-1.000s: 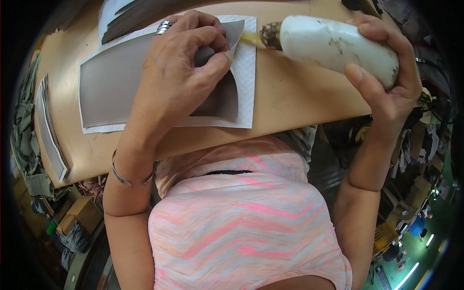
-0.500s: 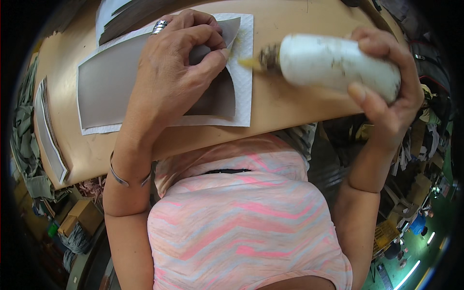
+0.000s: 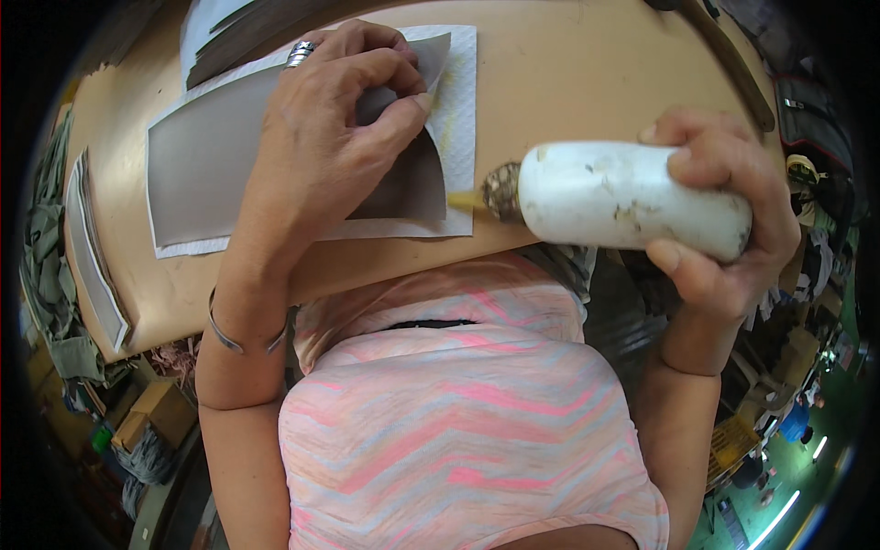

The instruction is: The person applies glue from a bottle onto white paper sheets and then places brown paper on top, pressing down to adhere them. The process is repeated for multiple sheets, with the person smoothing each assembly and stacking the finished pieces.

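My left hand (image 3: 344,119) pinches the right edge of a grey sheet (image 3: 206,156) and holds that edge curled up. Beneath lies a white textured sheet (image 3: 464,82), with yellowish smears along its right strip. A darker grey area shows in the shadow under the lifted edge. My right hand (image 3: 733,197) is wrapped round the base of a stained white squeeze bottle (image 3: 605,197), held on its side. Its crusted brown neck points left. The yellowish tip (image 3: 466,199) is at the white sheet's right strip, near the lower right corner; the contact point is blurred.
A stack of dark grey sheets (image 3: 247,41) lies at the table's far left. Several narrow pale strips (image 3: 87,247) rest near the left edge. A dark, long-handled tool (image 3: 733,69) lies at the far right. The tan table's (image 3: 568,82) front edge runs close to my body.
My right hand has brought the bottle toward me, so its tip moved down along the white sheet's right strip. The left hand keeps its pinch on the grey sheet almost unmoved.
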{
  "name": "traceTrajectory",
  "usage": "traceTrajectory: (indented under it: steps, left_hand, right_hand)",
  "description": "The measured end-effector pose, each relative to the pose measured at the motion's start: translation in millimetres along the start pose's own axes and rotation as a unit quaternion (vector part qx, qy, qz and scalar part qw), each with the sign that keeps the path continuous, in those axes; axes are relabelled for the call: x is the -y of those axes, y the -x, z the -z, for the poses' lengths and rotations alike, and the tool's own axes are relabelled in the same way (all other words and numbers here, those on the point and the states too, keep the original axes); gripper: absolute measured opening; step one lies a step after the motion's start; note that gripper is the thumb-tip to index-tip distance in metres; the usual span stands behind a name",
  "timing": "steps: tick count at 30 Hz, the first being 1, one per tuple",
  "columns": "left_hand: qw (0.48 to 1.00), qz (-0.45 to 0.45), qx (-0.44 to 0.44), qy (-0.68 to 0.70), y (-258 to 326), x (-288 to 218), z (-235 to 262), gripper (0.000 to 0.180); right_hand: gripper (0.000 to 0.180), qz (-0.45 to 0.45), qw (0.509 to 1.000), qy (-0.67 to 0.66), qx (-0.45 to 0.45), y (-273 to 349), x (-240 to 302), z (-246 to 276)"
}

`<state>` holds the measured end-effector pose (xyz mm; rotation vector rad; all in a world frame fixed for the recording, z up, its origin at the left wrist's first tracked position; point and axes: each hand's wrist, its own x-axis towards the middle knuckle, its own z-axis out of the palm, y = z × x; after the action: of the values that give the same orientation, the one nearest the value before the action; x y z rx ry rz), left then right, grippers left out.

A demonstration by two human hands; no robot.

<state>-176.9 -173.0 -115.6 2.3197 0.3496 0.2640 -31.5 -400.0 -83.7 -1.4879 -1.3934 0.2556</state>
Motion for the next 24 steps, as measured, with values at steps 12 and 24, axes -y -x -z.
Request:
traceTrajectory:
  steps: [12,24]
  left_hand:
    - [1.0,-0.001,-0.005,-0.015,3.3,0.1,-0.6,0.01]
    - [0.999,-0.03,0.01,-0.033,6.3,1.7,6.9,0.011]
  right_hand:
    - [0.046,-0.038,0.999,-0.006,-0.024,3.2,-11.3,-1.9]
    - [0.043,-0.225,0.952,-0.118,-0.171,12.2,-35.7,-5.7]
